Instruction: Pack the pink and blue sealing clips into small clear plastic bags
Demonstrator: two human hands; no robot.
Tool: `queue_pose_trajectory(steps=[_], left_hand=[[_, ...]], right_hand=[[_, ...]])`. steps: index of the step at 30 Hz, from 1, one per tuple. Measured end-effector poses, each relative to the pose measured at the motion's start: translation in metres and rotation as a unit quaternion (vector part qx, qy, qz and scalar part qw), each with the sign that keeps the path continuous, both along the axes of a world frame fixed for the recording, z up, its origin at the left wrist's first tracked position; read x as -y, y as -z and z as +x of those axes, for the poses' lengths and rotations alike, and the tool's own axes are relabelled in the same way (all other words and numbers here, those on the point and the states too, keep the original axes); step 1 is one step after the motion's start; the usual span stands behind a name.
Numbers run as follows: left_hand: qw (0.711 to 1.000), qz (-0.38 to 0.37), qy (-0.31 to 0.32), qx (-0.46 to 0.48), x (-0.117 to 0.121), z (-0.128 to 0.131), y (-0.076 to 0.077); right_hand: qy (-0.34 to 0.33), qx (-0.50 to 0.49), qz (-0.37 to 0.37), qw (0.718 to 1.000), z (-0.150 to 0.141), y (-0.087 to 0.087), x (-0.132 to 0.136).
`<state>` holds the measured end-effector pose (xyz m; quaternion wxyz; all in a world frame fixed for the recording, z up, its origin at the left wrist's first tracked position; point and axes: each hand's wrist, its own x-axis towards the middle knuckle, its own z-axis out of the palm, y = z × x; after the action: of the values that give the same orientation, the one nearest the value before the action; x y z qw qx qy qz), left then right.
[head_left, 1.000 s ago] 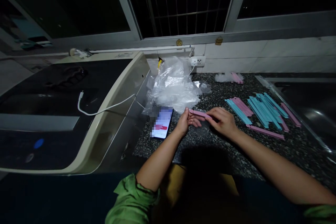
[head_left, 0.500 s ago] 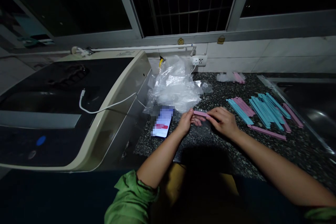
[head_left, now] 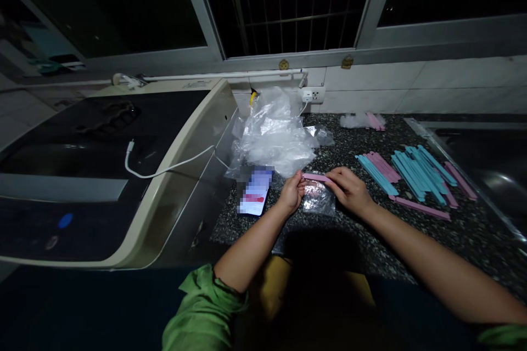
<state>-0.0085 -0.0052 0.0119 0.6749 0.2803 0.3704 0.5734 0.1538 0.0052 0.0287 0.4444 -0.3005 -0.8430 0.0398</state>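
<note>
A pink bag clip, long and thin, lies level between my two hands above the counter. My left hand pinches its left end, and my right hand has thumb and fingers closed on its right end. From the clip hangs a small clear plastic bag, crinkled and shiny. Whether the clip is fully locked over the bag cannot be made out. Right of my right hand lie several blue bag clips and pink bag clips in loose piles.
A phone with a lit screen lies left of my left hand. Behind it is a heap of clear plastic bags. A washing machine with a white cable stands left; a sink is right. More pink clips lie near the wall.
The clear bag now hangs spread out below the clip, where fingers of my left hand showed before. Those fingers have curled in. The clip has barely moved.
</note>
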Motion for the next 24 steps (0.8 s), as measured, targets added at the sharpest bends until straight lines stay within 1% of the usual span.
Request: queue_pose_trajectory(steps=[10,16,21,24], left_hand=[[0.999,-0.019,0.001,0.036,0.0028,-0.0006,-0.0071],[0.998,-0.024,0.003,0.053,0.0027,-0.0009,-0.0057],[0.994,-0.04,-0.005,0.103,0.0027,0.0001,-0.0055],[0.992,-0.046,-0.01,0.114,0.0028,0.0005,-0.0067]], right_hand=[[-0.001,0.002,0.03,1.0,-0.0009,-0.002,0.0008],[0.002,0.0,0.043,0.999,-0.001,-0.0028,0.0018],[0.003,-0.006,0.06,0.998,-0.0018,-0.0026,0.002],[0.001,-0.009,0.066,0.998,-0.0021,-0.0027,0.0016]])
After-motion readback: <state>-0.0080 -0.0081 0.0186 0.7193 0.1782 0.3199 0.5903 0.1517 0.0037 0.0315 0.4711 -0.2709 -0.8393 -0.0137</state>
